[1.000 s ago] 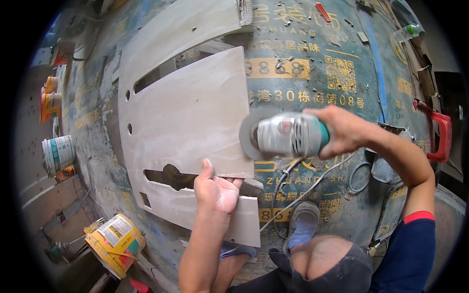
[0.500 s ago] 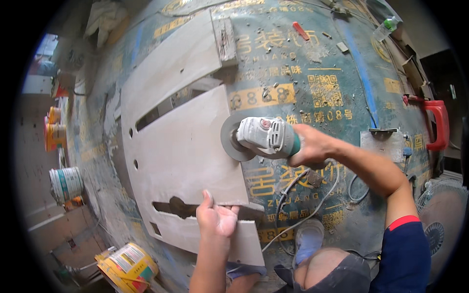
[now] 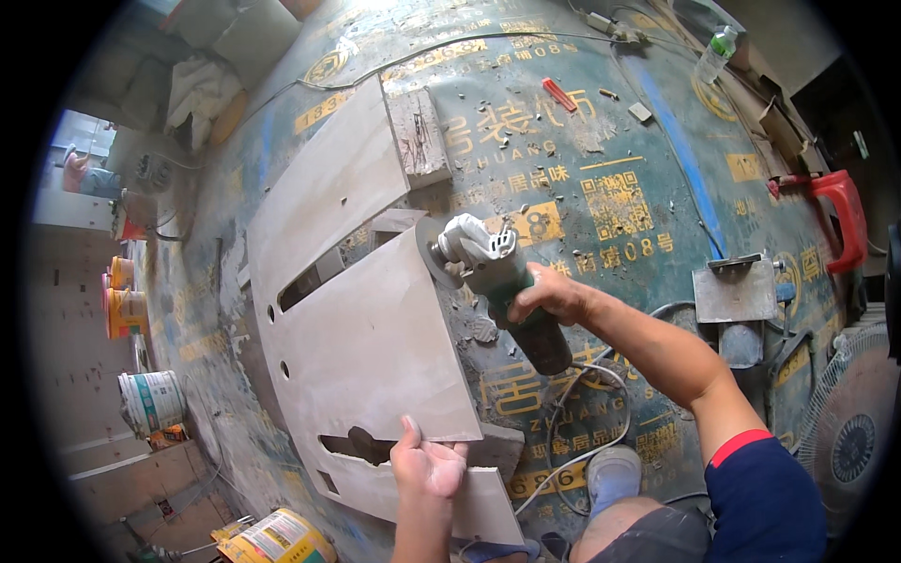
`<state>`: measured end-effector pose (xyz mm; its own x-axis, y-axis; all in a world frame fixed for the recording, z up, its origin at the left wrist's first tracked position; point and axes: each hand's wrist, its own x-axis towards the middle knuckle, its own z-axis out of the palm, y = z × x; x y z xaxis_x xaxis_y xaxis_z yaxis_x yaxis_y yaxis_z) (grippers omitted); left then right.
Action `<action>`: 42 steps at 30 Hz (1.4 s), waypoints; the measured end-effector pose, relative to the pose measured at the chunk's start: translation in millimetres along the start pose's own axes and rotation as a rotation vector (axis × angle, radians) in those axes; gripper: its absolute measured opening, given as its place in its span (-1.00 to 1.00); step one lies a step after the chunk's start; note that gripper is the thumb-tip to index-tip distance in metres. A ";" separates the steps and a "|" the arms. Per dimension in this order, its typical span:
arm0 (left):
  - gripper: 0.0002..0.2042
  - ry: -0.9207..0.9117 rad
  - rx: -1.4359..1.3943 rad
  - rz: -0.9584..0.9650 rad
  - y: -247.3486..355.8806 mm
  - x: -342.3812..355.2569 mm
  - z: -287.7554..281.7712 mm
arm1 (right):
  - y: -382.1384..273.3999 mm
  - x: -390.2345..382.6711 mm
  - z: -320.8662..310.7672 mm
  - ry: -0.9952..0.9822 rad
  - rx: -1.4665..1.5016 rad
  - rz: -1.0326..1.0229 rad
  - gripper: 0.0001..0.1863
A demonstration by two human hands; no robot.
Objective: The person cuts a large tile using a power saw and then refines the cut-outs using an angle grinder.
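A large pale tile slab (image 3: 371, 338) lies raised off the floor, with two long slots, small round holes and a square hole cut in it. My right hand (image 3: 554, 293) is wrapped round the dark green body of an angle grinder (image 3: 527, 328). Its round cutting disc (image 3: 432, 255) stands on edge at the slab's right edge, beside the upper slot; whether it touches cannot be made out. Palm up, my left hand (image 3: 430, 466) grips the slab at the lower slot, thumb on top and fingertips beneath its edge.
Rough blocks (image 3: 419, 141) prop the slab. The grinder's cord (image 3: 619, 389) loops near my foot. On the printed floor sheet lie a red-handled tool (image 3: 559, 95) and rubble. A fan (image 3: 849, 441) and red handle (image 3: 840, 225) stand right, buckets (image 3: 153, 403) left, a bottle (image 3: 717, 54) far right.
The grinder has turned from lying flat above the slab to disc on edge, its body swinging down and toward me. My left hand keeps its hold on the slab while the view shifts.
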<state>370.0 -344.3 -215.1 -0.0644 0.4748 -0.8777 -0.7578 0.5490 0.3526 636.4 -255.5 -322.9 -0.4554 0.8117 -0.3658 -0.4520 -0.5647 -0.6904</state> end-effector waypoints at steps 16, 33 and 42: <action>-0.52 -0.027 0.018 -0.049 6.7 -11.4 3.2 | -89.8 -28.6 -24.1 0.211 -0.292 -0.029 -0.60; -0.46 -0.188 -0.119 -0.322 -2.6 36.2 -14.2 | -167.6 -109.7 101.4 0.776 -0.630 0.003 -0.58; -0.31 0.052 -0.054 -0.291 6.0 32.1 -54.6 | -169.5 -74.8 30.0 0.559 -0.789 -0.068 -0.43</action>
<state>327.9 -363.3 -258.9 0.1278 0.2662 -0.9554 -0.7827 0.6187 0.0677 724.1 -224.9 -159.8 0.0756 0.9078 -0.4125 0.2732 -0.4168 -0.8670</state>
